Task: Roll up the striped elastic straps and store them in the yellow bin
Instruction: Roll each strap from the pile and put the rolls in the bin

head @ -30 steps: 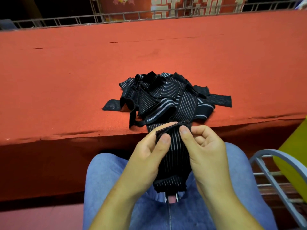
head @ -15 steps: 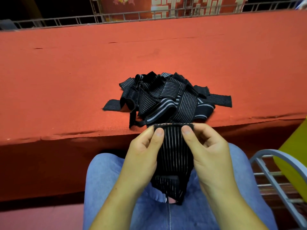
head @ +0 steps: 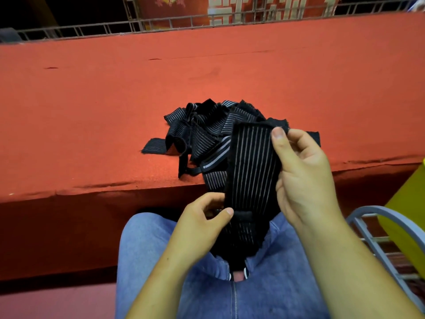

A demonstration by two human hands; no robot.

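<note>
A black elastic strap with thin white stripes [head: 251, 166] is stretched out lengthwise in front of me, above my lap. My right hand [head: 303, 180] pinches its upper end, raised over the table's near edge. My left hand [head: 202, 226] pinches the strap lower down, by a black band across it. The strap's tail hangs onto my jeans. A tangled pile of the same striped straps [head: 207, 132] lies on the red table behind it. A corner of the yellow bin [head: 404, 215] shows at the right edge.
The red cloth-covered table [head: 92, 123] runs across the whole view, its front edge just beyond my knees. A grey metal chair frame [head: 377, 229] stands to my right, beside the bin. A metal railing [head: 161, 24] lines the table's far side.
My right hand has lifted the strap's top end up and away. My left hand has slid down the strap, so the strap now shows at full length between them.
</note>
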